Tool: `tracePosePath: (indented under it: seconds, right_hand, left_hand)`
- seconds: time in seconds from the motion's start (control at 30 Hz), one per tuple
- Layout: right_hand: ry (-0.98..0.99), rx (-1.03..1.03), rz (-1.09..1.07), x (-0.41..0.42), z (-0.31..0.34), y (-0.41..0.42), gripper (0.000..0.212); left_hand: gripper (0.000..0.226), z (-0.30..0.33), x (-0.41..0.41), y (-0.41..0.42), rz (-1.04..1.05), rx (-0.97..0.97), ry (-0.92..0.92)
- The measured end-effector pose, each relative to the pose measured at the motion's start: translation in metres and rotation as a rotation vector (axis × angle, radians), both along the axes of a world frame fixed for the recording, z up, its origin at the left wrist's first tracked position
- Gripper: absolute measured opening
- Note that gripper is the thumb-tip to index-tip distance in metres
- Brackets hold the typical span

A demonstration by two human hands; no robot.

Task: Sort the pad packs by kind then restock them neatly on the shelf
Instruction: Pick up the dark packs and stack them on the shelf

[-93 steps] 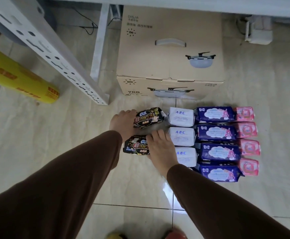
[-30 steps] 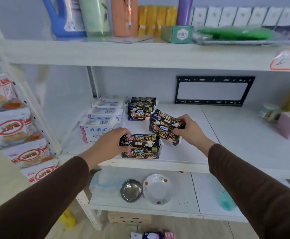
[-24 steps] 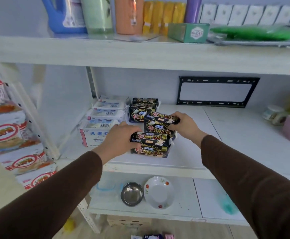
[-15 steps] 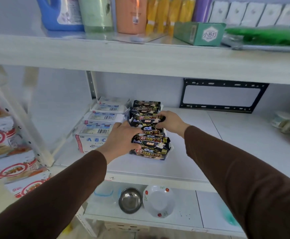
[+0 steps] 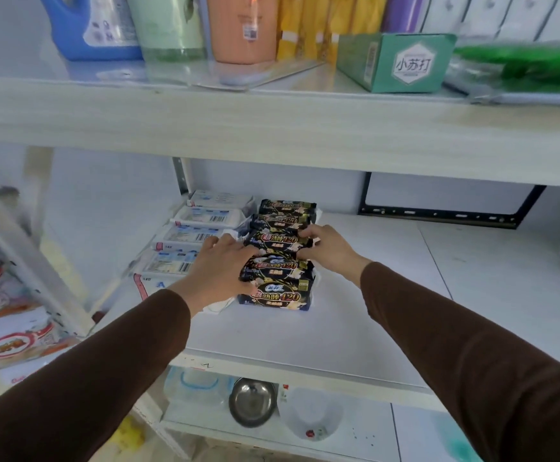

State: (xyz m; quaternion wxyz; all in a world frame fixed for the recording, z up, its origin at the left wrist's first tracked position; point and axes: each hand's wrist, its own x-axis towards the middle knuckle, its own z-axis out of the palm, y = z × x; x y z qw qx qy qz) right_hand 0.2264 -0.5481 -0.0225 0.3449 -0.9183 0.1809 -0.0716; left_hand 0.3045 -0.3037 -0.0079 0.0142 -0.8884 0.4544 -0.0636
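A row of black pad packs (image 5: pixel 280 261) is seen lined front to back on the middle shelf (image 5: pixel 355 328), just beside a row of white packs (image 5: pixel 191 235) to its left. The row is flanked by both hands: the left hand (image 5: pixel 220 270) is pressed against the left ends of the near packs with fingers loosely spread, while the right hand (image 5: pixel 327 246) is curled around the right end of a pack in mid-row. A green box (image 5: pixel 402 63) and bottles (image 5: pixel 168 26) are stocked above; a metal bowl (image 5: pixel 252 401) is stored below.
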Motion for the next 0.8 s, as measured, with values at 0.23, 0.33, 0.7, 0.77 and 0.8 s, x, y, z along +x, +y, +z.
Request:
tracePosePath:
  seconds: [0.23, 0.33, 0.7, 0.77, 0.8]
  right_hand:
    - [-0.047, -0.006, -0.036, 0.005, -0.001, -0.001, 0.043]
    - [-0.038, -0.04, -0.028, 0.008, -0.001, 0.004, 0.042]
    - [-0.198, -0.138, -0.138, -0.022, 0.005, 0.022, 0.038]
    - [-0.256, -0.232, -0.133, -0.035, 0.006, 0.032, 0.036]
    - [-0.281, -0.276, -0.131, -0.042, 0.007, 0.037, 0.036]
  left_hand:
    - [0.059, 0.004, 0.007, -0.003, 0.036, 0.042, -0.039]
    - [0.057, 0.002, 0.008, -0.002, 0.038, 0.049, -0.049]
    - [0.083, -0.009, -0.001, 0.011, 0.032, -0.088, -0.02]
    - [0.085, -0.011, -0.008, 0.015, 0.023, -0.144, -0.027]
    - [0.085, -0.012, -0.012, 0.018, 0.017, -0.17, -0.034]
